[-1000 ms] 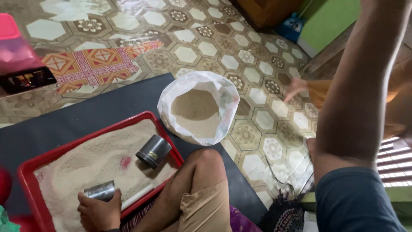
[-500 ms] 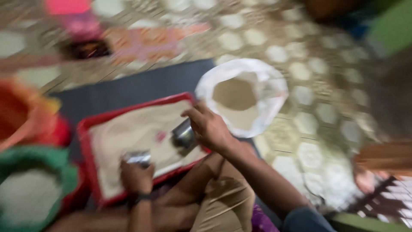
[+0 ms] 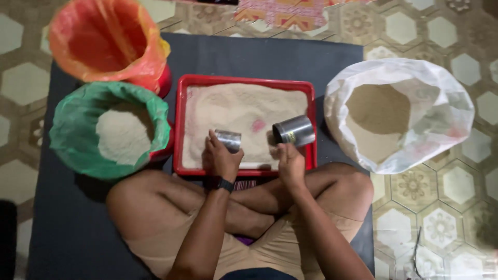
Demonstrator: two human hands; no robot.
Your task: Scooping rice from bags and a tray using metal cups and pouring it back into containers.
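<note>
While our left hand (image 3: 220, 158) grips one tin (image 3: 229, 140), our right hand (image 3: 290, 163) holds a second tin (image 3: 294, 131) on its side just above, mouth facing left.

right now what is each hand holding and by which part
The left hand grips a small shiny metal cup around its side; the right hand holds a larger metal cup from below.

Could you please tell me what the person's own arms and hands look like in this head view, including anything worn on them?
Both forearms are bare, with no sleeves or gloves in view. The left hand has a dark wristband with a dark face, like a watch. The right hand and its wrist wear nothing visible.
</note>
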